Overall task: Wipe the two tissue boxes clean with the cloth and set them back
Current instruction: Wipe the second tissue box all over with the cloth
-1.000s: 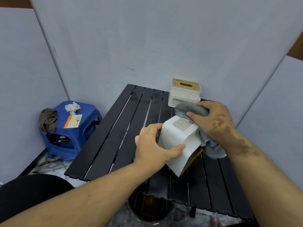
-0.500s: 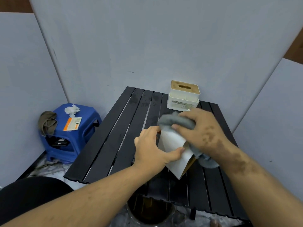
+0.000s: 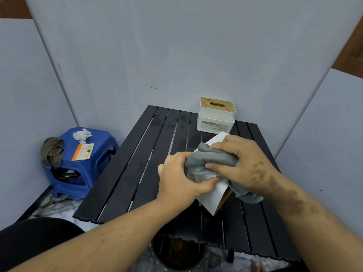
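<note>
Above centre-frame black slatted table [image 3: 137, 173], tilted white tissue box [image 3: 211, 199] is gripped by left hand [image 3: 178, 179]; grey cloth [image 3: 208, 160] is pressed on it by right hand's [image 3: 243, 165] curled fingers.

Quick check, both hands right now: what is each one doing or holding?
Left hand: grips the tilted white tissue box.
Right hand: holds the grey cloth against that box.

You have a black slatted table [image 3: 137, 173] before you. On its far right corner stands a white tissue box [image 3: 215, 119] with a wooden lid.
</note>
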A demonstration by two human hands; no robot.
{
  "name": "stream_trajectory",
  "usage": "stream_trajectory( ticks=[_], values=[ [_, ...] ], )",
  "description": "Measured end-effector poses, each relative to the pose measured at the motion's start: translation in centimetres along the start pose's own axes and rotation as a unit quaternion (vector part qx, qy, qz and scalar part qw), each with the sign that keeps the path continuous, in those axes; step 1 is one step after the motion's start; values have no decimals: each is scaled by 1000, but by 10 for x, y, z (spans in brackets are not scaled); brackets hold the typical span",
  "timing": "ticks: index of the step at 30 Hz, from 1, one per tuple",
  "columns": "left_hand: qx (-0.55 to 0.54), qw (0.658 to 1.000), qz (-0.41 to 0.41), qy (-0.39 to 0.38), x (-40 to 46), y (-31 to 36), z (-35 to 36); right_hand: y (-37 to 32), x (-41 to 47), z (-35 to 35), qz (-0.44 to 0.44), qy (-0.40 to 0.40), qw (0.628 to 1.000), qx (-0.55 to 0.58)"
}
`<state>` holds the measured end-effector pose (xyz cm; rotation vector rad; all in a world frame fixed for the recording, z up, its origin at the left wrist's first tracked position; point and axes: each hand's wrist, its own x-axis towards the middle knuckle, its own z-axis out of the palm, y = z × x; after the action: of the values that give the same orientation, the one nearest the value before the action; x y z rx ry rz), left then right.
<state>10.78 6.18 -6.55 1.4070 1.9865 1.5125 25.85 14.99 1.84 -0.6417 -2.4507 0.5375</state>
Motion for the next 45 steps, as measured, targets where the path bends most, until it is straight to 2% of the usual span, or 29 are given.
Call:
stream_trajectory(
  ticks=[3, 6, 8, 10, 12, 15, 18, 20, 23, 25, 29, 31, 35, 37, 41, 43, 45],
  values=[
    [11, 1000, -22, -18, 0, 2, -2, 21, 0, -14, 69, 74, 994, 32],
    [13, 1000, -15, -18, -1, 1, -2, 29, 0, -10, 122, 122, 984, -40],
    [7, 1000, -13, -11, -1, 1, -1, 16, -1, 2, 89, 119, 987, -62],
    [6, 1000, -6, -3, -1, 1, 1, -1, -3, 13, 46, 82, 994, -55],
    [5, 1000, -7, -4, -1, 1, 1, -5, 0, 13, 43, 56, 995, -67],
    [3, 1000, -24, -12, 0, 1, 1, 15, 10, -3, 148, 103, 984, -3],
    [2, 999, -29, -14, -1, 2, 1, 24, 14, -7, 204, 122, 970, -55],
    [4, 1000, -25, -11, -1, 1, 2, 13, 12, 1, 163, 109, 976, -91],
    [11, 1000, -13, -2, -2, -1, 3, -5, 6, 9, 87, 55, 994, -44],
    [7, 1000, -15, -5, -2, 1, 3, 2, 9, 3, 107, 46, 993, -11],
    [6, 1000, -25, -14, -2, 2, 4, 30, 19, -15, 206, 114, 972, -19],
    [9, 1000, -23, -12, -2, 1, 4, 26, 19, -11, 200, 108, 973, -50],
    [27, 1000, -5, -4, -2, 0, 5, 2, 13, 4, 108, 38, 993, -31],
    [23, 1000, -12, -10, -1, 3, 3, 10, 17, -1, 140, 46, 989, -13],
    [28, 999, -16, -25, -1, 7, 1, 33, 21, -17, 239, 124, 963, -34],
    [33, 999, -6, -19, -2, 6, 1, 29, 18, -13, 240, 118, 960, -78],
    [41, 999, 8, -8, -2, 4, 2, 16, 14, -4, 193, 95, 972, -99]
  ],
)
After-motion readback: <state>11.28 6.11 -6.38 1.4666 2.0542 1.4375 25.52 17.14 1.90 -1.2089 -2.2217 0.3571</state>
